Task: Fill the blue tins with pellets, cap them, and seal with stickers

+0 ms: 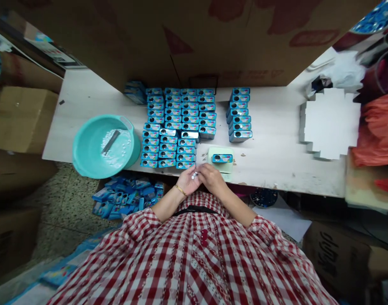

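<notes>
My left hand (187, 183) is cupped palm up near the table's front edge, holding several small white tablets (194, 175). Against that palm, the bent fingers of my right hand (212, 178) are drawn together at the tablets; whatever they pinch is too small to make out. Just beyond my right hand, a blue tin (222, 158) stands on a pale green scale-like device (212, 151). To the left, a turquoise basin (82, 146) contains more white tablets and a grey metal bar-like piece (110, 142).
Rows of blue tins (173, 119) fill the table's middle, and a shorter row (240, 114) stands right of them. A big cardboard box (194, 46) rises behind. White flat cartons (332, 123) lie at right. Blue packs (127, 197) are heaped below the table's front edge.
</notes>
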Tool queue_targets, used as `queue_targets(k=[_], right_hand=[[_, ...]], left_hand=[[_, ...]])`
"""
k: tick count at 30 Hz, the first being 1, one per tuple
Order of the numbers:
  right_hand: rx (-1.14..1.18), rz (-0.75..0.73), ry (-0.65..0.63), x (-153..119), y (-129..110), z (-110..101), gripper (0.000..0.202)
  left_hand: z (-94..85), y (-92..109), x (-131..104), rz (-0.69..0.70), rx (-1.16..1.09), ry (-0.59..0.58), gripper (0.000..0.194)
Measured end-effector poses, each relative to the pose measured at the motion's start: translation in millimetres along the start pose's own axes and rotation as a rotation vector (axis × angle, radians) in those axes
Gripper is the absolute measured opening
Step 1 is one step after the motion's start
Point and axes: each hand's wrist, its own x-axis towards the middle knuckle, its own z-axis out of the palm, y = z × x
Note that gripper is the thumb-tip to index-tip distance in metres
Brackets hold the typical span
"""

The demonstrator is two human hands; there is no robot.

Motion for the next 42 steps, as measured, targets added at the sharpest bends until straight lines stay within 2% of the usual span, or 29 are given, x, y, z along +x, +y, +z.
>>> queue_targets(k=[4,7,11,16,21,23,27,33,42], right_hand=[[0.105,0.050,0.218,3,23,-22,0.017],[0.019,0.124,0.277,7,39,-33,0.016],[-0.073,0.143,0.228,9,48,-36,0.020],[-0.069,0.194,0.367,-4,50,-51,0.025],[-0.089,0.304,0.461,-22,65,-70,0.026],[-0.089,0.304,0.438,-27,73,-72,0.027],[-0.155,0.214,0.319,-27,83,-68,0.038],[-0.239,0.166,0.135,-17,81,-59,0.048],[-0.298,0.153,0.061,-11,80,-57,0.050]], left_hand=[[22.2,-1,13,0.037,0.035,-0.045,0.025],[26.1,5,16,0.035,0.051,-0.012,0.026],[16.9,13,13,0.016,0.038,0.043,0.027],[3.3,21,4,0.037,0.022,0.067,0.025],[-5.5,31,-4,0.051,-0.013,0.121,0.023],[-7.7,33,-6,0.036,-0.021,0.129,0.022],[-10.1,35,-6,0.027,0.000,0.124,0.019],[-15.8,37,-7,0.037,0.033,0.113,0.017],[-25.0,38,-12,0.030,0.010,0.113,0.017]])
